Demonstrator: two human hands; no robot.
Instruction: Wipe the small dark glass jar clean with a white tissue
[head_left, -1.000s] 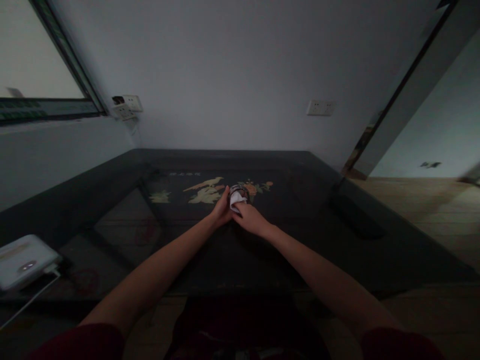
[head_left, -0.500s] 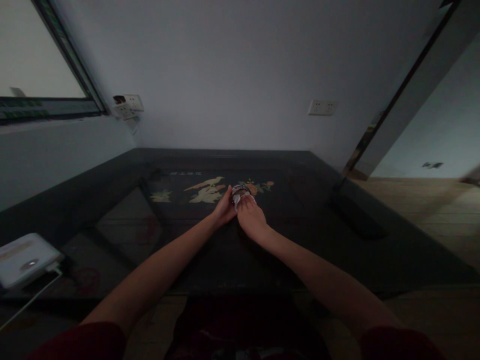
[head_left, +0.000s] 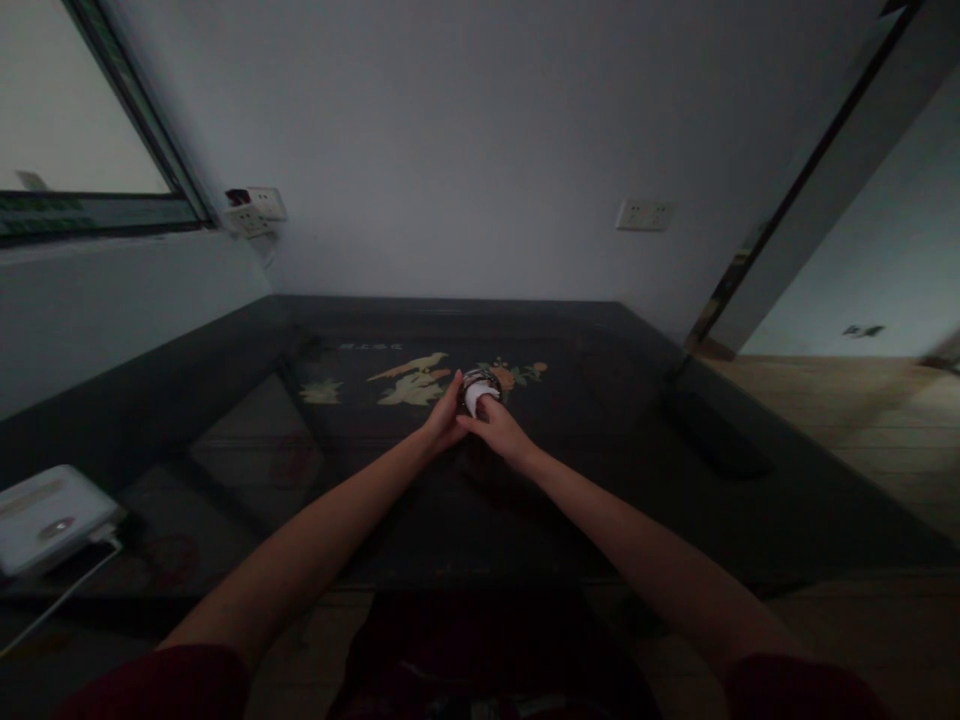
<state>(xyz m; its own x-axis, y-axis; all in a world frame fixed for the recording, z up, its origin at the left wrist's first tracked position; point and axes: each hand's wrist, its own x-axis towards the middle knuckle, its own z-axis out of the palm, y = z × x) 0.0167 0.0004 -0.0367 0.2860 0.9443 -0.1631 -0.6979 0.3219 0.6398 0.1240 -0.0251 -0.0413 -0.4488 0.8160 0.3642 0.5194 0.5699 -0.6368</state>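
Over the middle of the dark table, my left hand is wrapped round the left side of a small round shiny object with a dark, patterned rim. Its exact kind is too dim and small to make out. A crumpled white tissue lies against the near side of that object. My right hand pinches the tissue, its thumb stretched toward the left hand. Both hands are close together, the fingertips partly hidden behind the object and the tissue.
The dark glossy table carries a bird-and-flower picture under the hands. At the left stands a white box-like device with a cable. A long dark item lies at the right. Wall sockets are behind.
My right hand has turned from lying flat over the tissue to pinching it, with the thumb showing. More of the white tissue is visible. My left hand keeps its hold.
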